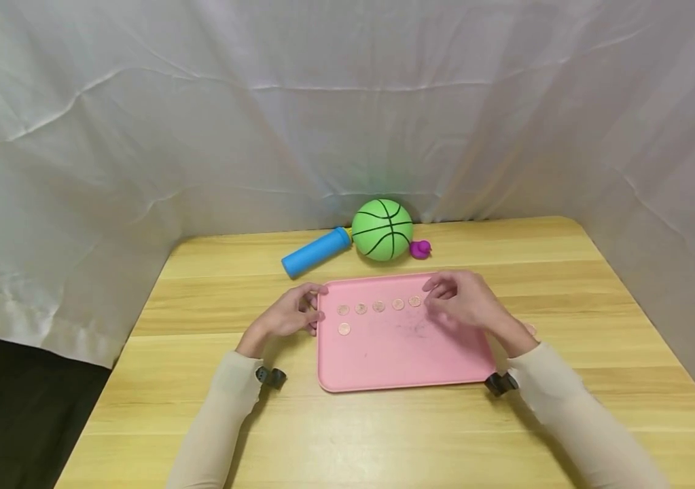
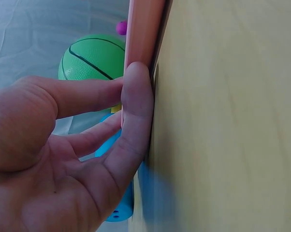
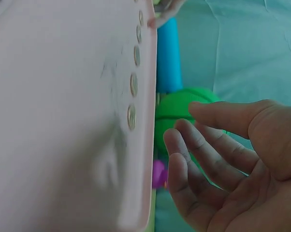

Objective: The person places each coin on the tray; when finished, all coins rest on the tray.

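Note:
A pink tray [image 1: 405,367] lies on the table, with several coins in a row along its far side and one more coin [image 1: 344,329] below the row's left end. My left hand [image 1: 286,314] pinches the tray's left edge, the thumb and a finger on the rim in the left wrist view. Above the tray's far right part hovers my right hand [image 1: 463,299], just right of the row's last coin [image 1: 415,301]. Its fingers [image 3: 184,179] are loosely bent, and the right wrist view shows nothing between them and the thumb.
Behind the tray stand a green ball [image 1: 382,229], a blue hand pump [image 1: 316,252] and a small purple duck [image 1: 420,249]. Partly hidden by the right wrist, a small round coin-like piece [image 1: 530,329] lies right of the tray. A pale curtain [image 1: 347,136] closes off the back.

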Tool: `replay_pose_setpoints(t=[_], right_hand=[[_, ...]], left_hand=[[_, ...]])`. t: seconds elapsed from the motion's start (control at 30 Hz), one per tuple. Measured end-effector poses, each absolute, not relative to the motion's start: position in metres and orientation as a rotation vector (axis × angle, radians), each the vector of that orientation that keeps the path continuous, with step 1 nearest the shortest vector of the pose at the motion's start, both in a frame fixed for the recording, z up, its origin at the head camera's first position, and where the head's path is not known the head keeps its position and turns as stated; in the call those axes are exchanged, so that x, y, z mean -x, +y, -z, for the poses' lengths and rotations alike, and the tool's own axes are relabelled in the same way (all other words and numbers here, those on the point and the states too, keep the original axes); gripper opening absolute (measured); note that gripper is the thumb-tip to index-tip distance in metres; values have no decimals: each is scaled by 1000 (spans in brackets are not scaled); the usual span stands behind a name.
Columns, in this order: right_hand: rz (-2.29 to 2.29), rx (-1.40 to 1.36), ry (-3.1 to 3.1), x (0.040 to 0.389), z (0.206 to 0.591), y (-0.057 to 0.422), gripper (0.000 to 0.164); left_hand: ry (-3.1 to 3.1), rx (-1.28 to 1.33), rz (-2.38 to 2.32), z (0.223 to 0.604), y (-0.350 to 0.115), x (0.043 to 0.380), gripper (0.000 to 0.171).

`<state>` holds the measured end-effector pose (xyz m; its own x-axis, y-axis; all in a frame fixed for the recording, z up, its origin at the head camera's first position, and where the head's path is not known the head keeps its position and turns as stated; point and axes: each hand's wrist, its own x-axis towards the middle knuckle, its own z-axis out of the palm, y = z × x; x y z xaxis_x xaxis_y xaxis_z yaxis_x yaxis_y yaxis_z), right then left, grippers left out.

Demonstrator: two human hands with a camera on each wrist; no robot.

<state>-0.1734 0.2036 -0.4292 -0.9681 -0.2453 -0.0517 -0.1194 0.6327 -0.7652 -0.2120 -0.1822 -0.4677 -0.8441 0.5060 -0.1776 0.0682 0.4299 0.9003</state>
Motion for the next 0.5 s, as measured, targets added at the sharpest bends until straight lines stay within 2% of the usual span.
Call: replay_pose_setpoints(t=[0.5], right_hand=[[1155, 217, 2829, 166, 426, 263, 22]], left_hand=[[2280, -482, -1391, 467, -183, 212, 53]])
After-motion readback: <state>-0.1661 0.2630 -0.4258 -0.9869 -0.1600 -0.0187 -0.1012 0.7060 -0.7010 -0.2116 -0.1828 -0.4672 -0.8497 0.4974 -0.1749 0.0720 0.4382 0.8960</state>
